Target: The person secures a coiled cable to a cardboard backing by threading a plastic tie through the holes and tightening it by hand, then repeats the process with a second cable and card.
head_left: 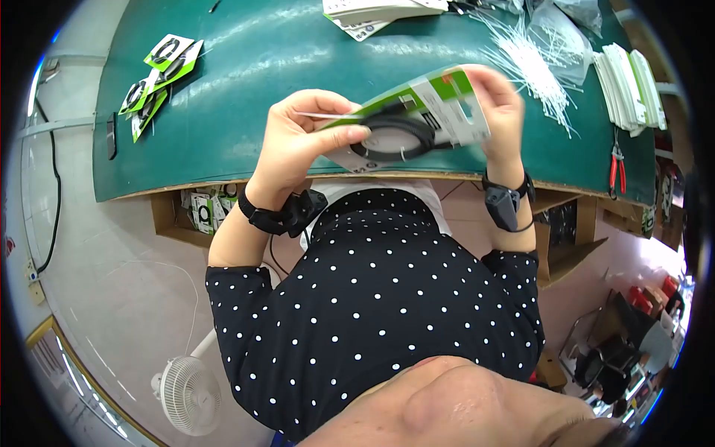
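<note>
Two bare hands hold one cable card (447,112) between them, raised over the near edge of the green table (246,104). The left hand (302,138) is closed on the card's left end, its thumb pressing near the cable, and one thin white tie (324,115) sticks out from its fingers. The right hand (503,108) grips the opposite end, by the cut-out hole. The card is green and white, tilted and a little blurred, with a printed label; one black cable (417,134) lies coiled on it, a small white loop showing at the coil's lower edge. Each wrist wears one dark band. Out to the left lie about four carded cables (160,78), overlapping, and one small dark object (112,136). Beyond the right hand spreads a heap of white ties (529,71), too many to count, against clear plastic bags (558,41). Farther right sit a stack of cards (629,89) and one pair of red-handled pliers (617,167). One white fan (190,395) stands on the floor.
</note>
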Demonstrator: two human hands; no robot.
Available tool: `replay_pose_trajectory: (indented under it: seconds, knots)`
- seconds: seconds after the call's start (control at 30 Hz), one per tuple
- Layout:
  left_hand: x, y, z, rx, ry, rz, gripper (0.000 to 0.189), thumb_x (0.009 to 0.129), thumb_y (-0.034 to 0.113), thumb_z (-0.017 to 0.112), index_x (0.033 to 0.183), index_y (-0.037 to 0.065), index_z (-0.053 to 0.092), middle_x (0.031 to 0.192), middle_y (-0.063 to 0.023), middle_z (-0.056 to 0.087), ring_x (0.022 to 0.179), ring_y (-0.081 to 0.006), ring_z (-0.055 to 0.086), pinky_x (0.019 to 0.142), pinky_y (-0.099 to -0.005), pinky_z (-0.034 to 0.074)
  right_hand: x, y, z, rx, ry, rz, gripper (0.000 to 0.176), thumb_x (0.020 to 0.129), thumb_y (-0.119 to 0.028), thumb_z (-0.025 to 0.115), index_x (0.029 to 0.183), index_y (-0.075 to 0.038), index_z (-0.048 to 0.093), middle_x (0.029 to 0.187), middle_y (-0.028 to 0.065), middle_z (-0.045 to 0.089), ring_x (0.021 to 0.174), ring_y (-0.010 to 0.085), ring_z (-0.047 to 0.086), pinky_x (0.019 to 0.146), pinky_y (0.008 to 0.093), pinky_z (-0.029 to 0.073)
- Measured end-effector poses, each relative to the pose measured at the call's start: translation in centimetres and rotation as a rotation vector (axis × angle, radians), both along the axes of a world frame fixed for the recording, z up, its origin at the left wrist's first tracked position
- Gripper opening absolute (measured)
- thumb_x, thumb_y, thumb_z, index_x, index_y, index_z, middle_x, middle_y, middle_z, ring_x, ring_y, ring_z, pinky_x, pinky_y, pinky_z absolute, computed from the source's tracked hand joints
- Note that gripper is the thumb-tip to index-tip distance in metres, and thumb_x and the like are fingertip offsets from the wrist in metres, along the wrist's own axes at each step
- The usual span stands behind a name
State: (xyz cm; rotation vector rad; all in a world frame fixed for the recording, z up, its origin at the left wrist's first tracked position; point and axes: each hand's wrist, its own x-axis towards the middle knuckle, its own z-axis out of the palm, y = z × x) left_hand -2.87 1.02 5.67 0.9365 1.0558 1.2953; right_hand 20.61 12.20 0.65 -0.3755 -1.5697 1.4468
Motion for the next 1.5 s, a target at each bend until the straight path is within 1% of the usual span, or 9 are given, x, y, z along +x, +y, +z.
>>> replay_pose_trajectory:
  seconds: [0.07, 0.1, 0.2, 0.3, 0.43, 0.6, 1.13, 1.4, 1.5]
  knots:
    - [-0.5, 0.0, 0.6, 0.020, -0.018, 0.089, 0.020, 0.074, -0.006, 0.072, 0.092, -0.004, 0.064, 0.092, -0.0116, 0.067, 0.083, -0.0140, 0.065, 0.074, -0.0266, 0.054, 0.9, 1.0, -0.5, -0.166, 0.055, -0.692, 0.016, 0.091, -0.015, 0.058, 0.093, 0.001, 0.061, 0.085, 0.0082, 0.064, 0.075, 0.0119, 0.058, 0.065, 0.0228, 0.046]
    - [-0.5, 0.1, 0.7, 0.069, 0.075, 0.168, 0.020, 0.073, -0.006, 0.072, 0.091, -0.003, 0.064, 0.091, -0.0116, 0.067, 0.082, -0.0152, 0.065, 0.073, -0.0267, 0.054, 0.6, 0.8, 0.0, -0.153, 0.066, -0.681, 0.016, 0.091, -0.015, 0.058, 0.093, 0.001, 0.061, 0.085, 0.0082, 0.064, 0.075, 0.0119, 0.058, 0.065, 0.0228, 0.046]
    - [-0.2, 0.2, 0.6, 0.165, 0.263, 0.324, 0.021, 0.072, -0.007, 0.072, 0.090, -0.002, 0.064, 0.089, -0.0115, 0.068, 0.080, -0.0176, 0.067, 0.071, -0.0268, 0.054, -0.5, -2.9, 2.5, -0.295, 0.035, -0.231, 0.018, 0.092, -0.013, 0.056, 0.099, 0.003, 0.060, 0.085, 0.0089, 0.065, 0.069, 0.0102, 0.058, 0.058, 0.0216, 0.046]
    - [0.6, 0.3, 0.0, 0.819, 1.161, 0.498, 0.021, 0.069, -0.007, 0.069, 0.088, 0.000, 0.064, 0.089, -0.0114, 0.068, 0.079, -0.0234, 0.068, 0.067, -0.0280, 0.053, -4.3, -5.1, 4.3, -0.546, -0.061, 0.173, 0.019, 0.091, -0.011, 0.057, 0.101, 0.005, 0.060, 0.084, 0.0111, 0.065, 0.061, 0.0095, 0.056, 0.051, 0.0208, 0.045]
    - [0.7, -0.6, -0.4, 0.995, 1.356, 0.522, 0.021, 0.065, -0.005, 0.066, 0.085, 0.001, 0.065, 0.090, -0.0110, 0.068, 0.081, -0.0275, 0.068, 0.064, -0.0293, 0.052, -6.4, -5.2, 4.9, -0.768, -0.075, 0.408, 0.021, 0.088, -0.010, 0.061, 0.102, 0.006, 0.060, 0.083, 0.0115, 0.065, 0.058, 0.0078, 0.056, 0.048, 0.0188, 0.043]
    - [0.0, -1.2, -1.0, 1.016, 1.385, 0.514, 0.020, 0.065, -0.004, 0.064, 0.084, 0.001, 0.066, 0.092, -0.0101, 0.068, 0.084, -0.0256, 0.068, 0.062, -0.0284, 0.052, -7.0, -5.8, 4.3, -0.803, -0.075, 0.422, 0.021, 0.085, -0.009, 0.064, 0.099, 0.006, 0.060, 0.081, 0.0111, 0.066, 0.058, 0.0064, 0.056, 0.046, 0.0170, 0.042]
    - [-1.1, -1.4, -2.1, 0.978, 1.357, 0.532, 0.021, 0.064, -0.007, 0.063, 0.084, 0.000, 0.064, 0.092, -0.0087, 0.068, 0.084, -0.0254, 0.068, 0.062, -0.0289, 0.051, -5.9, -6.3, 3.7, -0.562, -0.389, 0.332, 0.009, 0.085, -0.005, 0.064, 0.089, 0.004, 0.064, 0.079, 0.0075, 0.065, 0.060, 0.0060, 0.058, 0.050, 0.0163, 0.044]
    - [-1.2, -1.6, -2.3, 0.922, 1.374, 0.472, 0.027, 0.063, -0.007, 0.061, 0.088, 0.002, 0.064, 0.093, -0.0083, 0.067, 0.082, -0.0244, 0.067, 0.065, -0.0296, 0.052, -5.4, -5.5, 3.1, -0.223, -0.324, 0.384, 0.006, 0.083, -0.002, 0.064, 0.086, 0.003, 0.066, 0.082, 0.0050, 0.061, 0.064, 0.0076, 0.059, 0.054, 0.0174, 0.046]
    - [-1.3, -1.7, -2.2, 0.867, 1.361, 0.462, 0.023, 0.064, -0.007, 0.064, 0.086, 0.002, 0.064, 0.092, -0.0092, 0.067, 0.082, -0.0259, 0.067, 0.065, -0.0297, 0.053, -5.3, -5.1, 2.4, 0.041, -0.395, 0.276, 0.006, 0.083, -0.001, 0.064, 0.086, 0.003, 0.065, 0.080, 0.0054, 0.060, 0.065, 0.0091, 0.061, 0.054, 0.0182, 0.047]
